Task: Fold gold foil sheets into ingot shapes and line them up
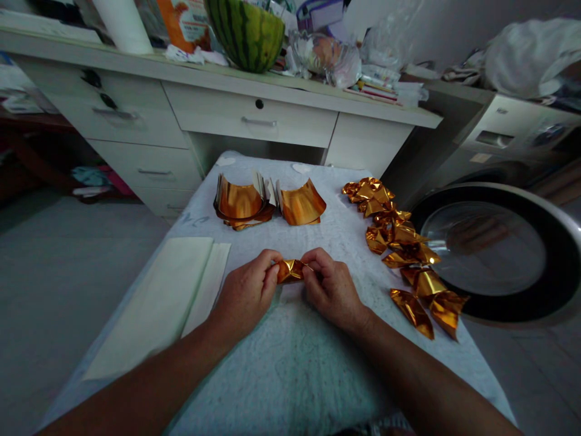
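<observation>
Between my two hands is a small piece of shiny gold foil paper (290, 271), folded into a boat-like shape. My left hand (252, 287) pinches its left end with thumb and forefinger. At the other end, my right hand (331, 287) pinches the foil the same way. Beyond them lie two stacks of curled gold foil sheets, a left stack (240, 203) and a right stack (303, 204). Along the table's right side runs a heap of folded gold foil pieces (390, 233), with several of them near the edge.
A cloth-covered table (308, 363) holds everything. Folded pale paper (154, 297) lies at its left. Behind stands a white desk (290, 124) bearing half a watermelon (247, 36) and plastic bags. The open round door (494, 248) of a washing machine borders the table's right edge.
</observation>
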